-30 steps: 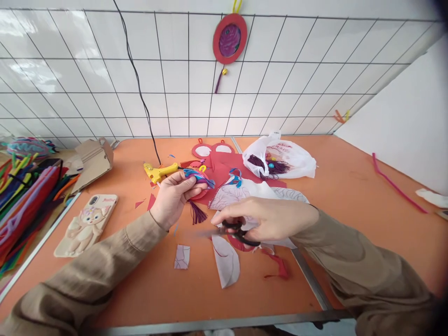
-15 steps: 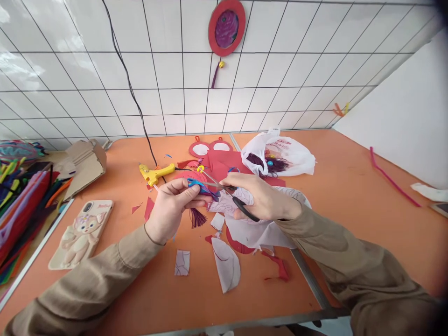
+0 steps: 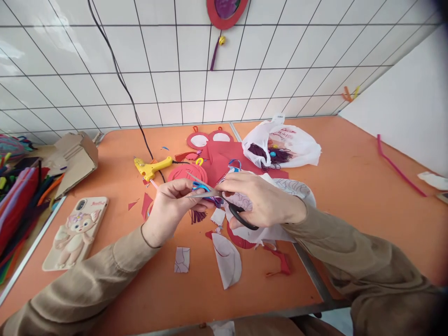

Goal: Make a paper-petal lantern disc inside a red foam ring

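My left hand (image 3: 173, 203) pinches a small piece of blue and purple material (image 3: 203, 187) above the middle of the table; its exact kind I cannot make out. Black-handled scissors (image 3: 241, 217) are in my right hand (image 3: 257, 196), its fingers through and around the handles. Their blades are spread and point left, on either side of the blue piece by my left fingertips. Below the hands hangs or lies a dark purple tassel (image 3: 199, 216). White patterned cloth (image 3: 241, 198) and red sheets (image 3: 227, 158) lie under and behind my right hand.
A yellow hot glue gun (image 3: 152, 168) with a black cord lies left of the hands. Behind are red rings (image 3: 198, 140) and a white plastic bag (image 3: 301, 147) of purple yarn. A phone (image 3: 75, 233), white scraps (image 3: 227, 261) and pipe cleaners (image 3: 19, 196) lie nearer.
The scissor blades have spread wider and sit around the blue piece near my left fingers. The view has tipped slightly downward.
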Motion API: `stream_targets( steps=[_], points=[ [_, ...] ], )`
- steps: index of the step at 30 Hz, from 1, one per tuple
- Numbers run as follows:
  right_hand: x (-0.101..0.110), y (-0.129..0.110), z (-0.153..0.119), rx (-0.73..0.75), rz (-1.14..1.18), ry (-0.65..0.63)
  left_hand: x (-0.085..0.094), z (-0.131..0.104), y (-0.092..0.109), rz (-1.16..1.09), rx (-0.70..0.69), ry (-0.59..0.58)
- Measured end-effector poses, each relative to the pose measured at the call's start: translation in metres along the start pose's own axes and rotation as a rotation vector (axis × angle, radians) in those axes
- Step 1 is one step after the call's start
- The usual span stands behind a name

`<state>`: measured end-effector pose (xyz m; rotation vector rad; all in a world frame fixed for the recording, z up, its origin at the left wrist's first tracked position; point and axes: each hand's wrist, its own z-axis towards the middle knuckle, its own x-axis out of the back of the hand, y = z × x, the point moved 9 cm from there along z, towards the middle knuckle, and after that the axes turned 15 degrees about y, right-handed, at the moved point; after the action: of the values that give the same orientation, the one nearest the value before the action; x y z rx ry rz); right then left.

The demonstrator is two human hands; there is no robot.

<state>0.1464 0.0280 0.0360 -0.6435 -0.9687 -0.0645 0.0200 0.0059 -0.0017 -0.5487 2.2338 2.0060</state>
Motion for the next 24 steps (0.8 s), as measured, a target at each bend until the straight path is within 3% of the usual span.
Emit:
stream_targets(
  steps=[13, 24],
  points=[
    [-0.0028, -0.0002, -0.0015, 0.017, 0.003, 0.014, 0.0020, 0.0009, -0.0044, 0.035, 0.002, -0.004],
    [-0.0008, -0.0068, 0.0005, 0.034, 0.147, -0.012, 0.0017, 0.0009, -0.0073, 0.013, 0.028, -0.002]
  ],
)
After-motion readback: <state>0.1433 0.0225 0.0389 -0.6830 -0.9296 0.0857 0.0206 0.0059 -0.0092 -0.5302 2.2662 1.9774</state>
